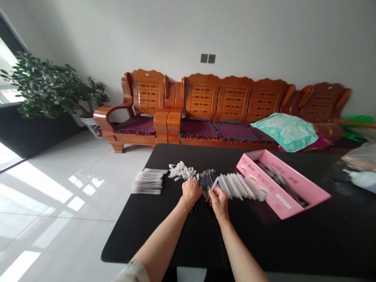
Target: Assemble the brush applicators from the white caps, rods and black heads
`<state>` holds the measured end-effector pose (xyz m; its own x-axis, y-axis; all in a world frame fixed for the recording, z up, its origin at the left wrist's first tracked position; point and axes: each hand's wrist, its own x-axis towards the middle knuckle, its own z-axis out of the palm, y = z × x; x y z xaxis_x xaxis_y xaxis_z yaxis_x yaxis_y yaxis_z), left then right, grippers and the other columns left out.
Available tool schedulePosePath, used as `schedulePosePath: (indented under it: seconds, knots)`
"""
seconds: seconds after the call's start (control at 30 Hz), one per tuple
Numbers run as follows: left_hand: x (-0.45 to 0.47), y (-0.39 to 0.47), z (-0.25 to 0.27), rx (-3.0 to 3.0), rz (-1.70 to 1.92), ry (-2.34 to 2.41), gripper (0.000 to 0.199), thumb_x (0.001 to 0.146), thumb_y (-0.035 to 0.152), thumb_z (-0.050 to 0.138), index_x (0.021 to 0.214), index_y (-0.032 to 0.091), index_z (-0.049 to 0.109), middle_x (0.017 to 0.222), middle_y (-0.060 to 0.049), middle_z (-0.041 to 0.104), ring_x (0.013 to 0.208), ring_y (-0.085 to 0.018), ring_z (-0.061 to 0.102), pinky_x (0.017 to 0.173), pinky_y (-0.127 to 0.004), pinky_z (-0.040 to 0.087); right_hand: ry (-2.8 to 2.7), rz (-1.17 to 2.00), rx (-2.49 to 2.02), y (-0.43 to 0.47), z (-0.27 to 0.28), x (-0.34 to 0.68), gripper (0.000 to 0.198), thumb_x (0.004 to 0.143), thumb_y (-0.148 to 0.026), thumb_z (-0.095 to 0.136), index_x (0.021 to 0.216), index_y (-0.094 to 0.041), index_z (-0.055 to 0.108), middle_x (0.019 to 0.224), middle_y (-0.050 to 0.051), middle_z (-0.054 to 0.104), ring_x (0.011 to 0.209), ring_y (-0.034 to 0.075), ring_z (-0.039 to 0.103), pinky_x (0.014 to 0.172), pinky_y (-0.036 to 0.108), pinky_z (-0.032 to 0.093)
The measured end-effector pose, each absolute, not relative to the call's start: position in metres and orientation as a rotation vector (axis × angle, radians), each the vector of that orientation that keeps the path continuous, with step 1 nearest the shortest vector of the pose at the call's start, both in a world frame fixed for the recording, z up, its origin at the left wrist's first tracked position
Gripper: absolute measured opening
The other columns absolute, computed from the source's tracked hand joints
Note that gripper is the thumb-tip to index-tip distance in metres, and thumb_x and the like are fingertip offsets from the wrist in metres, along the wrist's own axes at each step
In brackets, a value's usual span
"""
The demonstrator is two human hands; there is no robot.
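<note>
Tube (215,183), pale, one, pinched in right hand's (219,201) fingers above black table (132,227), beside dark rods (207,179); left hand (191,190) curled near white caps (181,170), grip indiscernible; step apparently single-piece handling, next move seemingly calling for steady alignment.

The small pieces (182,171) are white, the box (273,192) pink, the cloth (288,131) turquoise (white-flowered).

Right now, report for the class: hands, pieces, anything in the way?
Left hand by white pieces, grip hidden. Right hand pinches pale tube. Pink box off to the right, blocking neither hand.
</note>
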<state>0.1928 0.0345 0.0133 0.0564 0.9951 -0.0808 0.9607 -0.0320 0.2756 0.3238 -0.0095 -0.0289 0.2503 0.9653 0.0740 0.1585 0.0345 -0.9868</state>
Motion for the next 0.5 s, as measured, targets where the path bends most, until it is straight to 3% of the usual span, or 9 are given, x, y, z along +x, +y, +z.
schedulePosePath:
  seconds: [0.33, 0.5]
  knots:
    - [0.186, 0.034, 0.018, 1.923, 0.444, 1.999, 0.022, 0.079, 0.018, 0.054, 0.086, 0.011, 0.073, 0.089, -0.019, 0.073, 0.088, -0.028, 0.070, 0.077, -0.032, 0.051, -1.088, 0.913, -1.361, -0.009, -0.029, 0.325, 0.025, 0.075, -0.043, 0.065, 0.068, -0.020, 0.057, 0.042, -0.006, 0.049, 0.038, 0.013, 0.045, 0.037, 0.023, 0.037]
    - [0.154, 0.015, 0.007, 1.720, 0.916, 1.623, 0.023, 0.086, 0.030, 0.051, 0.074, 0.015, 0.064, 0.061, -0.006, 0.066, 0.055, -0.016, 0.064, 0.056, -0.024, 0.044, -0.981, 1.012, -1.280, -0.010, -0.027, 0.329, 0.026, 0.074, -0.042, 0.069, 0.066, -0.019, 0.058, 0.040, -0.005, 0.051, 0.033, 0.010, 0.043, 0.032, 0.020, 0.028]
